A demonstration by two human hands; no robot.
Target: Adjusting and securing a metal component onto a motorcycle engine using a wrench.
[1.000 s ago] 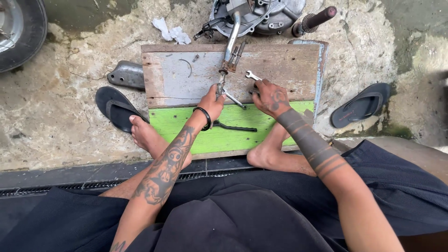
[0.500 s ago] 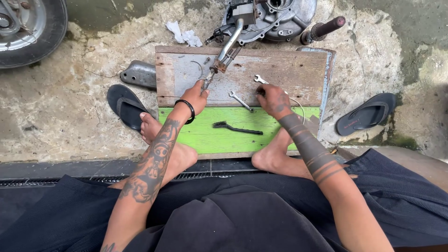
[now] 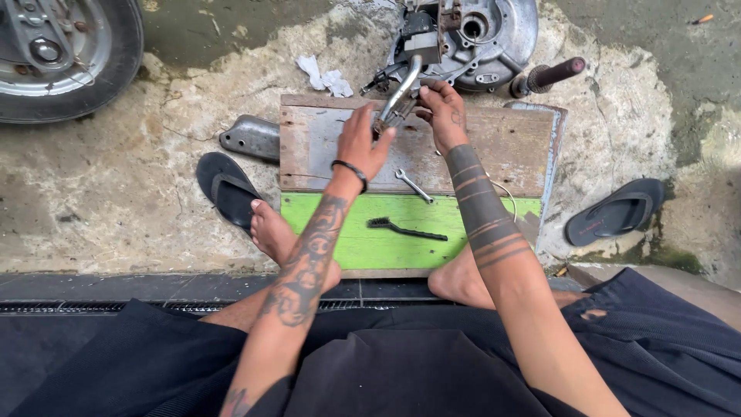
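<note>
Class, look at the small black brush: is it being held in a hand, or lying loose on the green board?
Lying loose. The black brush rests flat on the green board, while both hands work farther up at the metal lever.

The ground is rough, stained concrete (image 3: 116,201), pale in the middle and darker and damp at the top and right. A metal drain grate (image 3: 93,307) runs along the near edge beside dark paving. A wheel (image 3: 62,54) stands at the top left. Daylight is soft and even, without hard shadows.
</note>
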